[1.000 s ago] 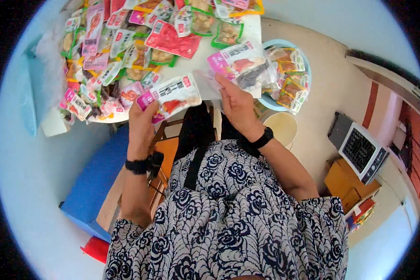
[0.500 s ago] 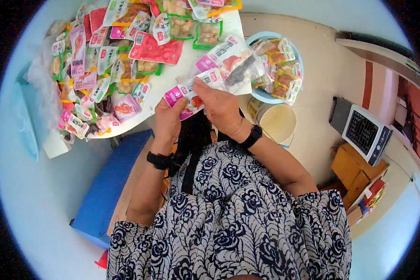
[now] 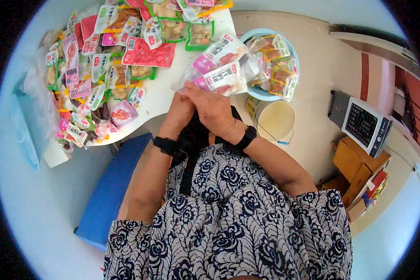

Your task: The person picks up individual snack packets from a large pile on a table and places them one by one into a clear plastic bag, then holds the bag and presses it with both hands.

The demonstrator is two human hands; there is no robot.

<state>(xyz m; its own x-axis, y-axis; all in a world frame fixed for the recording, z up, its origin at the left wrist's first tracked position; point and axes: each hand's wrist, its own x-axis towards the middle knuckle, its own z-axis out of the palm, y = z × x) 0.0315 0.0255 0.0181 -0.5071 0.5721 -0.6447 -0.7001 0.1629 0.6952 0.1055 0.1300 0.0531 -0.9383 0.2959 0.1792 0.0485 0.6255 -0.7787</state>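
Clear bag: the clear plastic bag is just beyond the grips, slightly to their right, lying over the tabletop's edge.
Packets by the bag: a lower pink-and-white packet sits right past the knuckles, overlapping an upper pink-and-white packet a bit farther out. Can't tell if the lower one is fully inside.
Right hand: the right grip is pinched closed on the bag's near edge, from what I can see.
Left hand: the left grip is curled up touching the right one, fingertips mostly hidden, so I honestly can't tell how closed it is or what it's got.
Wrists: black band on each, just behind the grips.
Tabletop: the white tabletop spreads out ahead and left of the grips.
Packet pile: big messy packet pile ahead-left, with a red packet on the side closer to the grips.
Blue tub: the blue tub is out to the right, with bagged yellow-edged packets in it.
Bucket: cream bucket right of the grips, below the tub.
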